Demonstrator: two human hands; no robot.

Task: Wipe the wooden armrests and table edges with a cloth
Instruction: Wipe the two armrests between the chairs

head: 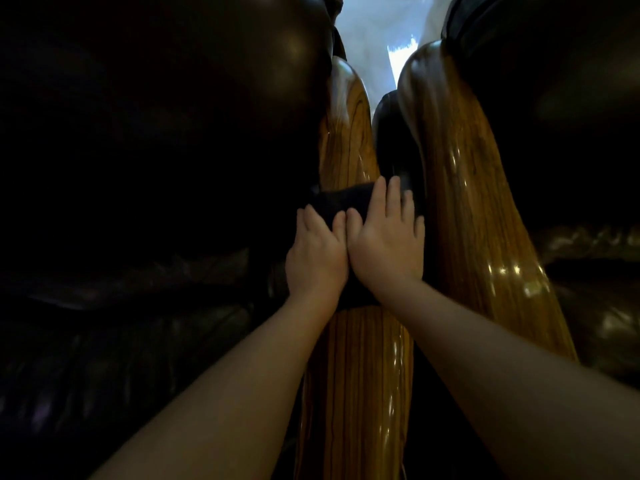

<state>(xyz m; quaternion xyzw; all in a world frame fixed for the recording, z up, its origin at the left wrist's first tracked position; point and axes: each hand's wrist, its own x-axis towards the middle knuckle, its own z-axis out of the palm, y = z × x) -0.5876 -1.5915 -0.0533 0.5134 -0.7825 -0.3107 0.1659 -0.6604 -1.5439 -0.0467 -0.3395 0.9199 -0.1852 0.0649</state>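
Note:
Two glossy wooden armrests run away from me side by side. The left armrest [356, 375] lies under both my hands. A dark cloth [343, 200] is draped across it. My left hand [317, 252] presses flat on the cloth's near left part. My right hand [384, 242] lies beside it, touching it, fingers spread over the cloth's right side. The right armrest [481, 220] stands bare, apart from my hands.
Dark leather seat cushions fill the left [138, 237] and the right [588, 133]. A dark padded piece [394, 143] sits in the gap between the two armrests. A pale bright floor or wall [381, 26] shows at the far end.

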